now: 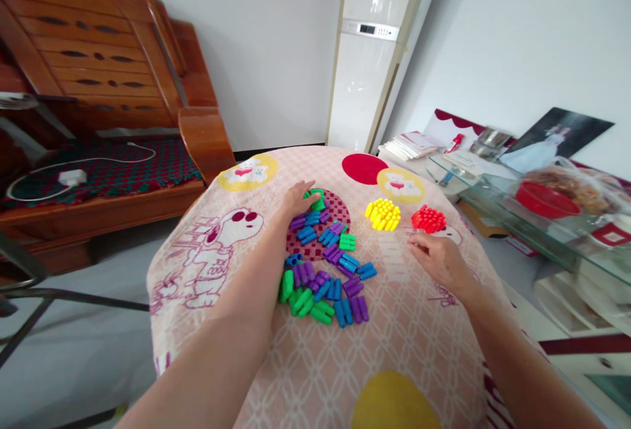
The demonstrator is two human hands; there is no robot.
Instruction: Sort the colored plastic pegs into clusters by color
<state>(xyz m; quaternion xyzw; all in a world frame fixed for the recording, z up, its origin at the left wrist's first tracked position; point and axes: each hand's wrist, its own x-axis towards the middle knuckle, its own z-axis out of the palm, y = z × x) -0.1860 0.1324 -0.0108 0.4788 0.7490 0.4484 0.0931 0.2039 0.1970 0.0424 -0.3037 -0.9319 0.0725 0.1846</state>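
Note:
My left hand (pixel 297 200) reaches to the far side of a loose spread of short tube-like plastic pieces. Its thumb and fingers are apart, over and touching green pieces (pixel 318 200). Purple pieces (pixel 359 309), blue pieces (pixel 344 313) and more green pieces (pixel 322 312) lie nearer to me, many side by side in small groups. My right hand (pixel 436 258) rests on the cloth with its fingers curled together; whatever they may hold is hidden. Just beyond it sits a tight cluster of red pieces (pixel 428 219). A similar yellow cluster (pixel 383 214) stands to its left.
A patterned pink cloth (pixel 305 376) covers the round table. At left is a wooden bench (pixel 98 186) with a white charger (pixel 72 178). On the right, a glass shelf (pixel 493 192) carries a red bowl (pixel 547 200). A tall white cabinet-like unit (pixel 362 81) stands behind.

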